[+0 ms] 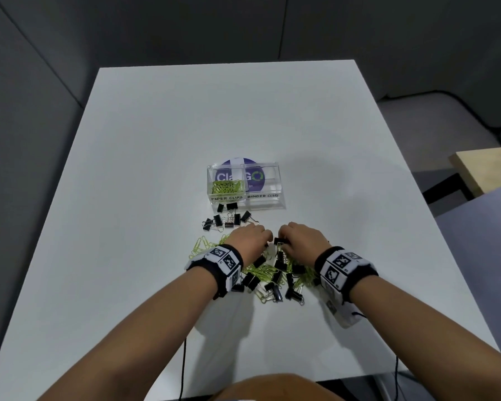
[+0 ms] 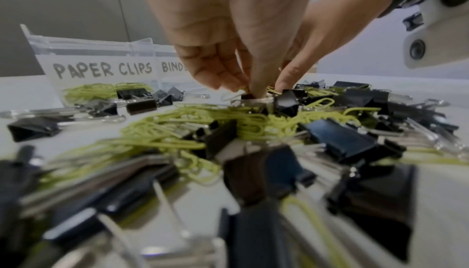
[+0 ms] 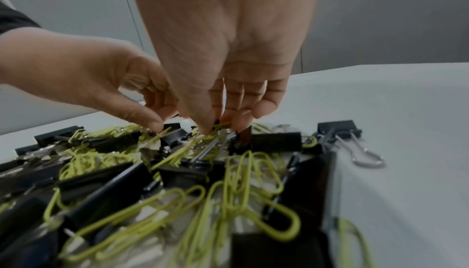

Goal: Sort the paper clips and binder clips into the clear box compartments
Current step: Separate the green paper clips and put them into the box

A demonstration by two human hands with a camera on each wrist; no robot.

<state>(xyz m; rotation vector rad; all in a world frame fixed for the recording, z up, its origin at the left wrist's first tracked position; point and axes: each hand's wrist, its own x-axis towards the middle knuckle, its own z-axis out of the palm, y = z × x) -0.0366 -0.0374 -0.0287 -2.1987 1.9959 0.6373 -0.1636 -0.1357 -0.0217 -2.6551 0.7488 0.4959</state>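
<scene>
two hands are working over a mixed pile (image 1: 272, 273) of clips near the front edge of the desk (image 1: 145, 146), where black binder clips and yellow-green paper clips are lying tangled together. the left hand (image 1: 248, 241) is dipping its fingertips into the far side of the heap, thumb and fingers drawn narrow over a black clip and some yellow-green wire; whether it is actually holding anything, i cannot tell. the right hand (image 1: 300, 240) is pinching at a binder clip (image 1: 279, 242) by its upper end, with a yellow-green paper clip seemingly caught between the fingers too. both hands are probably meeting at this one spot to pull a snagged binder clip free of the paper clips.

just beyond the hands, a small group of binder clips (image 1: 227, 219) is lying on its own, likely set aside, close against the front wall of the clear box (image 1: 275, 183). the box is sitting toward the middle of the desk, on a purple round sticker. its left compartment, lettered "paper clips", is holding a heap of yellow-green paper clips (image 1: 227, 186); the right one, lettered "binder clips", is looking empty, so most of the sorting is still ahead.
</scene>
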